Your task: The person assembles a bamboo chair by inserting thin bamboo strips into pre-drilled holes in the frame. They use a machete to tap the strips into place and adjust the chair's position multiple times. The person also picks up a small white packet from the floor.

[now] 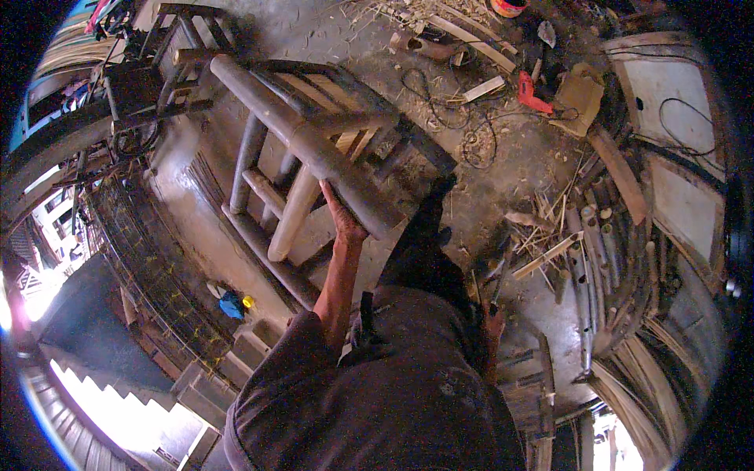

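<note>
Bamboo frame [345, 122], left hand [345, 218] partly hidden clasping pole [302, 140], right hand [492, 326] dim, grip unclear

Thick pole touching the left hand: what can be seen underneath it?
Below the thick pole, left of the left hand, a paler round pole and a short rail show. Whatever lies directly beneath is covered.

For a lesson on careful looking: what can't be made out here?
Head view:
- Left hand: some fingers, hidden behind the pole.
- Right hand: its grip, too small and dim.
- Right forearm: partly hidden by the shirt.
- Bucket: partly cut off by the upper edge.
</note>
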{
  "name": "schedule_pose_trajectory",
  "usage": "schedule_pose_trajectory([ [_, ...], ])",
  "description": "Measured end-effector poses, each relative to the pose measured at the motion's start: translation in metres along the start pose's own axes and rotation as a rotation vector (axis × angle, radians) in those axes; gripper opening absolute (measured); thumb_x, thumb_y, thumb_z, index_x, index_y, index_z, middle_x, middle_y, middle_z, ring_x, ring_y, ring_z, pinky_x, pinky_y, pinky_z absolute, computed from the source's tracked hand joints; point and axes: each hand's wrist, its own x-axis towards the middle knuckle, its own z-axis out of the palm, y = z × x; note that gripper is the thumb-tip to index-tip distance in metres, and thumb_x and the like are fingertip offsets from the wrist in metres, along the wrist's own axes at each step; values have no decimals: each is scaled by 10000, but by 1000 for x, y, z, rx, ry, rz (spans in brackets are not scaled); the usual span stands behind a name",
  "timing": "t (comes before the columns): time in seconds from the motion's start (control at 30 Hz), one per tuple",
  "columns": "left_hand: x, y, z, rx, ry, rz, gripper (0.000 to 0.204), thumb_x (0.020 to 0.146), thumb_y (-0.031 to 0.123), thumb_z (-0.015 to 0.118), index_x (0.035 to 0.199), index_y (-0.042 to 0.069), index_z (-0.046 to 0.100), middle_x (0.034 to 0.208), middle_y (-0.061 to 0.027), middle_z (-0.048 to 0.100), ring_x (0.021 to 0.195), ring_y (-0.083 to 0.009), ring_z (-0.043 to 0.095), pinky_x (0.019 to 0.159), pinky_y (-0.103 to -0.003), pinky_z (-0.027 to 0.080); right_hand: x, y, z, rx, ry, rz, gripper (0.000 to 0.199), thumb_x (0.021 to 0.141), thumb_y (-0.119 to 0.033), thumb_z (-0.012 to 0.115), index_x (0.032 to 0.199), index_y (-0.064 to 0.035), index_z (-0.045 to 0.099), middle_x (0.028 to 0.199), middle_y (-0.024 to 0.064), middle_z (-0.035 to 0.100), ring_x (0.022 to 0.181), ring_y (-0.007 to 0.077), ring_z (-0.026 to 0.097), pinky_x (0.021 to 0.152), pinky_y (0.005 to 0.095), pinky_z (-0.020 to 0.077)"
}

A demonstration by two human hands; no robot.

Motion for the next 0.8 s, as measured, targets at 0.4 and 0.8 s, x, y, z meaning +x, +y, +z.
schedule_pose_trajectory([
  [0.4, -5, 34, 2, 177, 89, -16, 714, 807, 645, 526, 1229, 74, 452, 1047, -117, 555, 934, -267, 551, 823, -417, 462, 24, 0, 2, 13, -27, 48, 871, 761, -683, 545, 1160, 91, 524, 1119, 280, 567, 1037, 399, 554, 835, 460, 458],
  [0.8, -11, 147, -13, 184, 212, -33, 753, 776, 634, 573, 1266, 80, 431, 1049, -136, 576, 890, -296, 585, 772, -436, 515, 0, -80, -19, 73, -57, 80, 987, 755, -750, 446, 1312, 63, 396, 1350, 282, 380, 1242, 416, 385, 1025, 485, 300],
])
